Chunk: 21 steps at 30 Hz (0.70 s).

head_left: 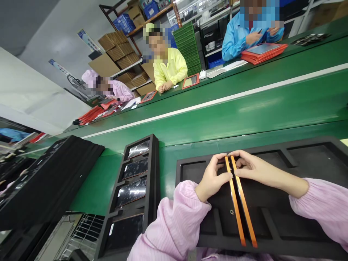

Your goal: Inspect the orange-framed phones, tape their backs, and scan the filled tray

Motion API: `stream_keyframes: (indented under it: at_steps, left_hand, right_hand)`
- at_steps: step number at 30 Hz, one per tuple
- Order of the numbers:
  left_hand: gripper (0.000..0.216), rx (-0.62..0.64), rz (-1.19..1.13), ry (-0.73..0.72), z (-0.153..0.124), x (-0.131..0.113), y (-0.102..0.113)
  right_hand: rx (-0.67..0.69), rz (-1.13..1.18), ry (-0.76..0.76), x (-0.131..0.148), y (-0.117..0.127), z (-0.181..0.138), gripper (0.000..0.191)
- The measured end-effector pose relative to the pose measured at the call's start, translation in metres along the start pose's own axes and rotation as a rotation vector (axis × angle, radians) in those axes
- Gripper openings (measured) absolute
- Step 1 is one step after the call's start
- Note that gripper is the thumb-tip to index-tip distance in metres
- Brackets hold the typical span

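Two slim phones with bright orange edges stand on their long sides, close together, over a black foam tray (304, 217). My left hand (213, 177) grips the left orange-edged phone (238, 217) near its far end, thumb and fingers closed on it. The right orange-edged phone (247, 217) is pinched at its far end by my right hand (252, 168). Small dark camera parts show in the narrow gap between them. Most of their broad faces are turned out of sight.
Left of me a narrower black tray (154, 174) holds several dark-screened phones (132, 192). Beyond it stands a tall stack of black trays (73, 170). A green conveyor (217, 123) crosses ahead. Three co-workers sit opposite, with red-orange sleeves (263, 54) on their bench.
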<state>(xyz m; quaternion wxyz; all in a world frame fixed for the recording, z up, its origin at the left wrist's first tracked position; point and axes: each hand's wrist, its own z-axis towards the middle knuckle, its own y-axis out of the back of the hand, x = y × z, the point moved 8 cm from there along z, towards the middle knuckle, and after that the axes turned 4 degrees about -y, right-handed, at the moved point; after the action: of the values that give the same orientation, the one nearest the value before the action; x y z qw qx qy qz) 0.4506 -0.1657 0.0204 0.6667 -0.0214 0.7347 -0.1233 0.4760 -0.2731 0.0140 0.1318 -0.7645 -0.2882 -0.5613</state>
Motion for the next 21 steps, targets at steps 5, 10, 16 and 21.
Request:
stream_keyframes:
  at_steps: [5,10,16,21]
  left_hand:
    - [0.051,0.041,0.021,0.026,0.001,0.004,0.001]
    - [0.067,0.185,0.107,-0.024,0.001,0.000,-0.003]
    - [0.080,0.136,0.184,-0.020,-0.003,0.000,-0.003]
    - [0.074,0.029,0.504,0.063,-0.024,0.008,-0.014]
  right_hand:
    - [0.022,-0.048,0.006,-0.002,0.000,-0.002,0.060]
    - [0.135,-0.082,0.004,0.000,-0.009,-0.007,0.077]
    - [0.047,-0.096,-0.058,-0.002,-0.001,-0.011,0.085]
    - [-0.216,-0.084,-0.046,-0.004,0.016,-0.010,0.073]
